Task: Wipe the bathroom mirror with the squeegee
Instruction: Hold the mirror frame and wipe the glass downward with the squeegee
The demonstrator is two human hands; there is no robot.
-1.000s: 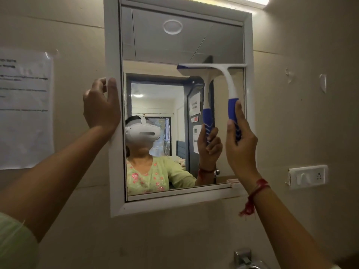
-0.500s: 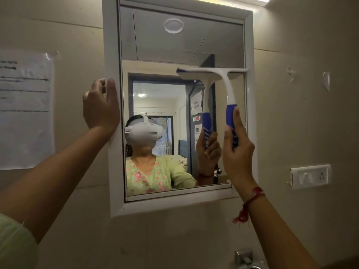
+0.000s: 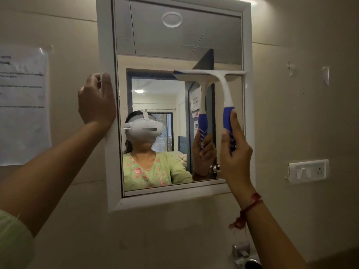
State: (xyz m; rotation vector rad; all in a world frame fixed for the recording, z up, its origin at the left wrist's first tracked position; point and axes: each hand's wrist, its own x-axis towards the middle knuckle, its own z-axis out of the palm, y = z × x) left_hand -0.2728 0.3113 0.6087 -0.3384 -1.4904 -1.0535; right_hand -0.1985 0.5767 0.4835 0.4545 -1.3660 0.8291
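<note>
A white-framed bathroom mirror (image 3: 174,43) hangs on the beige wall. The squeegee (image 3: 226,90) has a white blade and neck and a blue grip. Its blade lies flat against the right half of the glass, about mid-height, reaching the right frame edge. My right hand (image 3: 236,152) is wrapped around the blue grip below the blade. My left hand (image 3: 96,102) grips the left side of the mirror frame, fingers curled over its edge. The glass reflects a person with a headset and the squeegee.
A printed paper sheet (image 3: 21,105) is taped to the wall at left. A white switch and socket plate (image 3: 308,171) sits on the wall at right. A metal tap (image 3: 241,253) shows at the bottom edge. Two small hooks (image 3: 326,74) stick to the wall upper right.
The squeegee blade has slid down the right side of the glass, with my right hand moving down along with it. My left hand has stayed on the frame.
</note>
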